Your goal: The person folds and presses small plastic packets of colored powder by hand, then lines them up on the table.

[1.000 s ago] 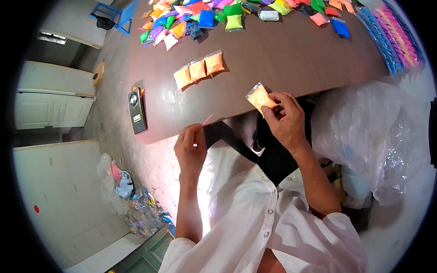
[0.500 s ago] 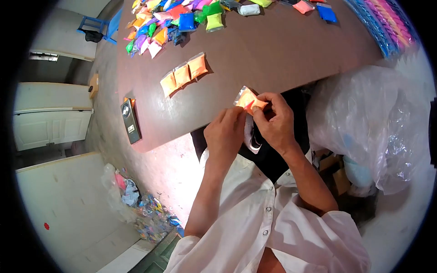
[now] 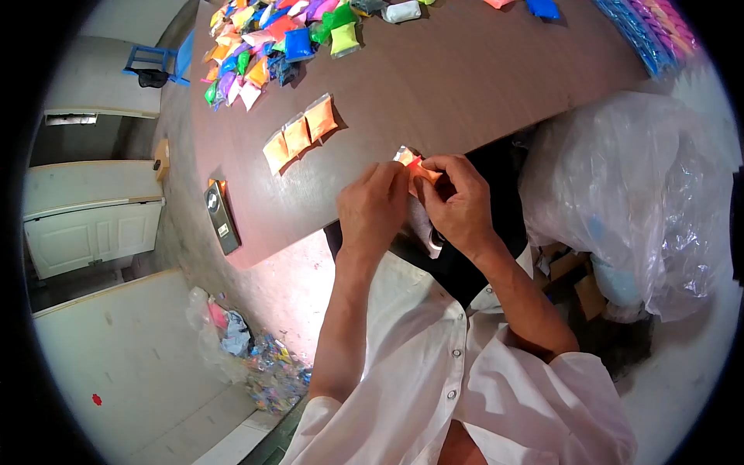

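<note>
Close to the table's near edge, both my hands pinch a small clear packet with orange contents [image 3: 422, 175]. My left hand [image 3: 372, 208] has its fingers closed on the packet's left side. On the right side, my right hand [image 3: 461, 205] grips it between thumb and forefinger. A red patch shows on the packet between the fingertips; the rest is partly hidden by my fingers. Beyond my left hand, a row of three orange packets [image 3: 297, 138] lies on the brown table [image 3: 434, 85].
A pile of multicoloured packets [image 3: 299, 45] covers the table's far left. A dark phone-like device [image 3: 222, 218] lies at the left edge. Blue and pink packaged strips [image 3: 643, 35] are at the far right. Large clear plastic bags [image 3: 604, 186] bulge beside the table on my right.
The view has shifted slightly, so the table things appear a little further left. My fingers have closed in over the orange packet, and less of it shows.
</note>
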`<state>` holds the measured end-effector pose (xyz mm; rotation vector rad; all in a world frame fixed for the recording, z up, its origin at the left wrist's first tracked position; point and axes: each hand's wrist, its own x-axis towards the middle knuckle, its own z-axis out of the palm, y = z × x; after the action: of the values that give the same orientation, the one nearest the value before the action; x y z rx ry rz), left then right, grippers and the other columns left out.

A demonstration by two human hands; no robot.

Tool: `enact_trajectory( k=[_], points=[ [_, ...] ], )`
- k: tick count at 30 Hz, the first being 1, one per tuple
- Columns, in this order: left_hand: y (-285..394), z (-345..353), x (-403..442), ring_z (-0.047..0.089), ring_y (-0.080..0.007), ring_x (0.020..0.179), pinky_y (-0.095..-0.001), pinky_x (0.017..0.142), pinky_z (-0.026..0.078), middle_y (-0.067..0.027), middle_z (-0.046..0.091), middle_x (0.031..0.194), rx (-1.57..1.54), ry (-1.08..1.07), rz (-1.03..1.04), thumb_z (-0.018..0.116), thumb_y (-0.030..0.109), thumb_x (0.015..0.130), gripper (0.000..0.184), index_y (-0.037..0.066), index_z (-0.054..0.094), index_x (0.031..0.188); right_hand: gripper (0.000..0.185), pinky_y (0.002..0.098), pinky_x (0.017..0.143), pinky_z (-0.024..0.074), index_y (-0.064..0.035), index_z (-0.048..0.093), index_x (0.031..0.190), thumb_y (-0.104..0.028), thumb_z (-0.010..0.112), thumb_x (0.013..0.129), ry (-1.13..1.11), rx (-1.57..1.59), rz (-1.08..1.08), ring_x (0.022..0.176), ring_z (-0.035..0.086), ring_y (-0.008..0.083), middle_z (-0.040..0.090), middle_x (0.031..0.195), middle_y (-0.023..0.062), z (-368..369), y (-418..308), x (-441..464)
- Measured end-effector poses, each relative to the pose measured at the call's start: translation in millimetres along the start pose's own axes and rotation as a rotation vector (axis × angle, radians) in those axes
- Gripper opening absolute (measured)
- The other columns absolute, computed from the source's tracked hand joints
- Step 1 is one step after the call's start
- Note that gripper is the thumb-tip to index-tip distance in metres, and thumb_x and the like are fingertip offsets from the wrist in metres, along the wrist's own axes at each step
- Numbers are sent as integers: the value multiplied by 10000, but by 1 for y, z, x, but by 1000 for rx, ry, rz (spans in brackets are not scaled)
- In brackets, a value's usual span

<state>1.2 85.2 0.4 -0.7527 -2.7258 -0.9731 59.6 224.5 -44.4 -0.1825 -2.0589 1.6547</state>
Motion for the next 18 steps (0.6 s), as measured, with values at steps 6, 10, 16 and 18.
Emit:
enact_trajectory(
  k=[6, 10, 16, 18],
  points=[
    [0, -3, 11, 734, -275, 701, -363, 646, 572, -107, 752, 880, 127, -18, 18, 745, 111, 935, 64, 48, 750, 933, 257, 354, 790, 613, -31, 692, 1096, -26, 821, 875, 13, -12, 7, 912, 745, 282, 710, 1066, 137, 1, -6, 2],
    [6, -4, 5, 732, -289, 701, -371, 647, 573, -97, 742, 865, 116, -2, 30, 747, 116, 934, 61, 55, 749, 926, 265, 382, 825, 599, -32, 701, 1084, -26, 835, 855, 53, -21, -46, 944, 732, 323, 714, 1054, 150, 3, 0, 0],
    [-5, -8, 9, 713, -301, 693, -387, 634, 563, -88, 713, 835, 280, -73, 138, 744, 125, 942, 72, 61, 741, 908, 279, 399, 850, 594, -34, 704, 1099, -27, 835, 853, 40, -66, -72, 974, 721, 345, 716, 1057, 145, 3, 0, 1],
    [-3, -8, 12, 709, -300, 693, -386, 631, 559, -87, 708, 832, 233, -45, 124, 743, 130, 945, 66, 65, 743, 933, 276, 395, 847, 597, -35, 706, 1107, -29, 829, 860, 34, -70, -53, 980, 720, 344, 714, 1074, 148, 2, -3, 0]
  ],
)
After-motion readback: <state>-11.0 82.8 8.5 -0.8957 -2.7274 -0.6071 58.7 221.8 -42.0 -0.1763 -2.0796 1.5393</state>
